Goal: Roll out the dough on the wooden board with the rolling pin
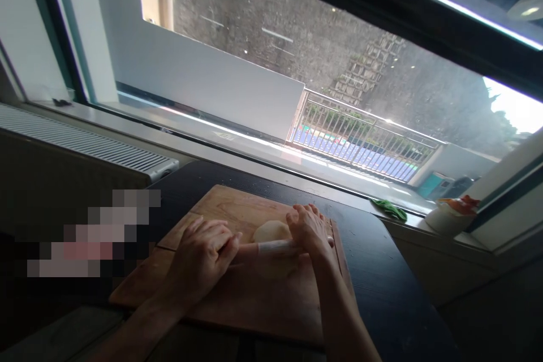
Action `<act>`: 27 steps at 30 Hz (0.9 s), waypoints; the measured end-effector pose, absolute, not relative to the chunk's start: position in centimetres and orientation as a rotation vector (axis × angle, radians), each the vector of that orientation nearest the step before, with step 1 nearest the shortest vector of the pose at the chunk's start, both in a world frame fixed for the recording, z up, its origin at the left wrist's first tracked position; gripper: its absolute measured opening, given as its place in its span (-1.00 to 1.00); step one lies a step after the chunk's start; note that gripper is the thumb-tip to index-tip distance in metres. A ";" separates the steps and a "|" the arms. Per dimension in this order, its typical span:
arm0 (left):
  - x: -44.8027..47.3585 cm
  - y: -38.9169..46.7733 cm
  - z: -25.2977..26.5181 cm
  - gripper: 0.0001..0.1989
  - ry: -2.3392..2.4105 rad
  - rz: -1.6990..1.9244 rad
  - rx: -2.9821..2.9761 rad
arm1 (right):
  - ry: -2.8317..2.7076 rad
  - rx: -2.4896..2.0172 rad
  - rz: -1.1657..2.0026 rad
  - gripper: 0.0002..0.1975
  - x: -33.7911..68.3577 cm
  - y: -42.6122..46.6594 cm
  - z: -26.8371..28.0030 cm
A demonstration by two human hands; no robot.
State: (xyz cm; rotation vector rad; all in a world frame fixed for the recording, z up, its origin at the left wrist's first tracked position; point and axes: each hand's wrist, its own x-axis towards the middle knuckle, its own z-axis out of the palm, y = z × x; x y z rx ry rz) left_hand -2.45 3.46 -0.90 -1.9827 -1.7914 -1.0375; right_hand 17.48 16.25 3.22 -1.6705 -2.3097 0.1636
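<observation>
Dough [271, 231] lying under a rolling pin [275, 246], both hands on top

The pale dough is lying slightly right of the middle of a wooden board [250, 305], which is resting on the dark bench [394, 271]. The rolling pin is crossing it, dough showing on the far side and, more dimly, on the near side. The left hand [206, 249] is covering the pin's left part, its fingers lying close together; the right hand [309, 229] is covering the other part, its fingers pointing forward and slightly parted. I cannot tell whether either is curling around the wood.

To my eye, uneven pressure could be thinning one side, and a sticky surface could make the dough wrap or tear. The pin's right end is sitting near the board's right edge, so a sideways slip could be carrying it over.

Beyond the bench's far right corner, a white container [447, 219] is standing on the windowsill [339, 184], something orange-brown showing at its mouth; I cannot tell what. A green cloth [389, 209] is lying nearer that corner.
</observation>
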 end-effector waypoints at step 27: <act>-2.4 3.0 -0.3 -0.75 -1.853 -1.298 -1.860 | -2.293 -1.765 0.303 -0.60 17.7 16.5 3.2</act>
